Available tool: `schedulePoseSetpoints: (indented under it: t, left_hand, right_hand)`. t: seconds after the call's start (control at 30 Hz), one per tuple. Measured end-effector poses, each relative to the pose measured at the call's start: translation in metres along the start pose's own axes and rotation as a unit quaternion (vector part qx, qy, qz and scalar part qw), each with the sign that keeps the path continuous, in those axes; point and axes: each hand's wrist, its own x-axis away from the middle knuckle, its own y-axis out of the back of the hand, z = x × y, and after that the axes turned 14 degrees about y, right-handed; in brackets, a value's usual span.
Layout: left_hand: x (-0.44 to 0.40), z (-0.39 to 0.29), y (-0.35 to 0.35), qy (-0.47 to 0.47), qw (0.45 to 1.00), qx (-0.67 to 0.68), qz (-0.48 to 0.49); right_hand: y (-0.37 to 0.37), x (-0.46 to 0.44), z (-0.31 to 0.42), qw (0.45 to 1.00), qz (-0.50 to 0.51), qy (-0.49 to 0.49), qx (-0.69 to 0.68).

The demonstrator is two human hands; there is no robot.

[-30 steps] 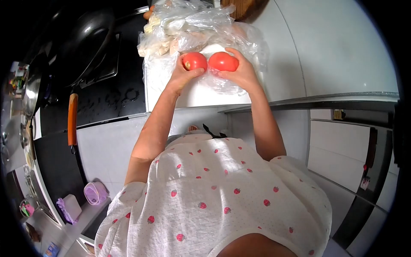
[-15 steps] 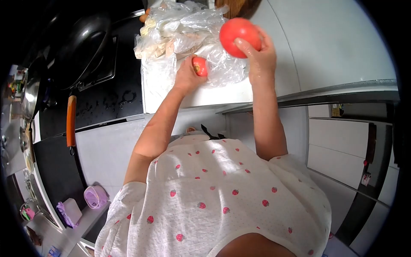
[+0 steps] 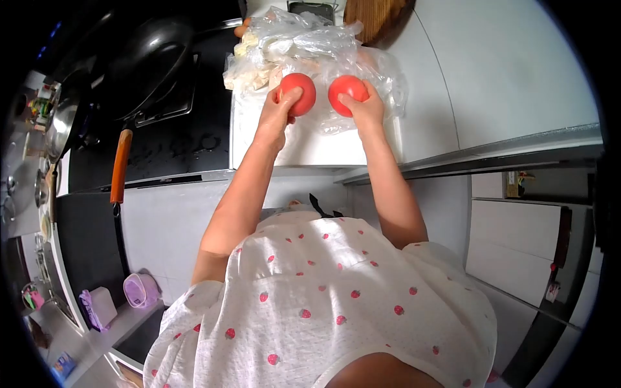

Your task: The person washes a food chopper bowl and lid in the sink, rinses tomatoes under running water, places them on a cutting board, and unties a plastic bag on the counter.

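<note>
1. Tomato (image 3: 305, 97), round, red and glossy, in the left hand (image 3: 273, 115) in the head view; thumb bent across the face, fingers curled round the side.
2. Second red tomato (image 3: 349, 89), just beside and apart from the first, in the right hand (image 3: 370, 111); thumb laid over the near side in a similar grasp.
3. Both over the near part of clear, crumpled plastic bags (image 3: 291, 39), above a flat white surface (image 3: 310, 154); perhaps raised a little off the plastic, though hard to judge from overhead.
4. Pale contents partly visible through the plastic, too blurred to identify.
5. To the left, a black wok (image 3: 145, 74) with an orange wooden handle (image 3: 121, 168), on a black cooktop (image 3: 174, 150); beyond the bags, a brown wooden board (image 3: 376, 18); to the right, a pale smooth counter (image 3: 504, 77).
6. Progress, judged from this view: both tomatoes in hand, with no cut on the visible sides; bagged contents apparently left in their wrapping. Undersides hidden.
</note>
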Motion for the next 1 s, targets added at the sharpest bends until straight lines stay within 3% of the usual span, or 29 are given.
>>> schedulePoseSetpoints:
  t: [0.03,0.07,0.1,0.17,0.23,0.3,0.37,0.4,0.43,0.5,0.73,1.0]
  left_hand:
    - [0.003,-0.001,0.004,0.033,0.995,0.074,0.049]
    - [0.005,-0.001,0.007,0.011,0.986,0.128,0.109]
    - [0.010,-0.002,0.009,0.010,0.986,0.127,0.105]
    - [0.020,-0.007,0.011,0.017,0.958,0.247,0.143]
    - [0.022,-0.005,0.016,0.012,0.958,0.255,0.133]
    - [0.026,-0.004,0.016,0.021,0.952,0.276,0.128]
    - [0.027,0.002,0.020,0.025,0.956,0.270,0.113]
    - [0.030,0.004,0.023,0.031,0.959,0.262,0.102]
    - [0.033,0.005,0.026,0.028,0.959,0.264,0.101]
    - [0.042,0.005,0.036,0.022,0.947,0.273,0.165]
    - [0.094,0.022,0.112,-0.038,0.965,0.238,0.106]
    - [0.230,0.068,0.252,-0.059,0.950,0.307,-0.015]
  right_hand:
    - [-0.001,0.000,-0.005,0.995,0.014,0.011,0.099]
    - [0.001,0.001,-0.010,0.995,0.017,0.010,0.095]
    - [0.002,0.004,-0.008,0.989,0.020,0.024,0.146]
    - [0.003,0.007,-0.002,0.980,0.029,0.042,0.193]
    - [0.005,0.010,0.024,0.953,-0.017,0.205,0.224]
    - [0.004,0.009,0.058,0.951,-0.006,0.231,0.204]
    - [-0.003,0.009,0.079,0.987,-0.035,0.154,0.026]
    - [-0.008,0.009,0.078,0.984,-0.038,0.161,-0.061]
    - [-0.013,0.011,0.078,0.984,-0.037,0.163,-0.061]
    - [-0.025,0.019,0.083,0.937,0.037,0.013,-0.347]
    - [-0.081,0.078,0.110,0.922,0.200,-0.070,-0.324]
    - [-0.196,0.193,0.147,0.864,0.422,-0.120,-0.245]
